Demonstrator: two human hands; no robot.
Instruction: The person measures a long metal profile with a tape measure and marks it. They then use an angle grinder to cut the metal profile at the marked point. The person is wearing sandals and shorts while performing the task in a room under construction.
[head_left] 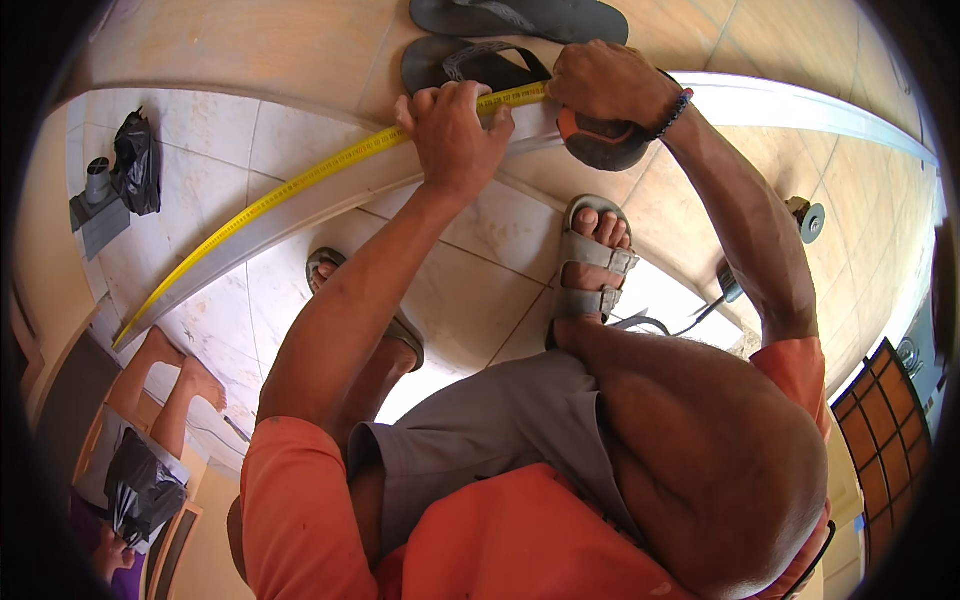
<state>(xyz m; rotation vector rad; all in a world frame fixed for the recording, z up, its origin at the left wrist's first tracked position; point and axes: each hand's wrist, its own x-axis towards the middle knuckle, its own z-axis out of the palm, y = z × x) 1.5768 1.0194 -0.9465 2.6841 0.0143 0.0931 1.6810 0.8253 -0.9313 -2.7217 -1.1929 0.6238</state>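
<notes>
A yellow tape measure blade [300, 185] is drawn out along a long pale strip [235, 250] that crosses the floor. The blade's far end reaches the strip's left end. My left hand [455, 135] is closed at the blade, thumb and fingers pinching around its edge. To its right, my right hand [615, 90] has curled fingers over the blade close to the black and orange tape measure case [603, 142], which sits under the palm. The right fingertips are partly hidden.
Black flip-flops [520, 18] lie just beyond my hands. A power tool with a disc [812, 222] and a cable are at right. A black plastic bag [137, 160] and a grey pipe fitting [97, 180] stand at left. Another person's bare feet [203, 383] are at lower left.
</notes>
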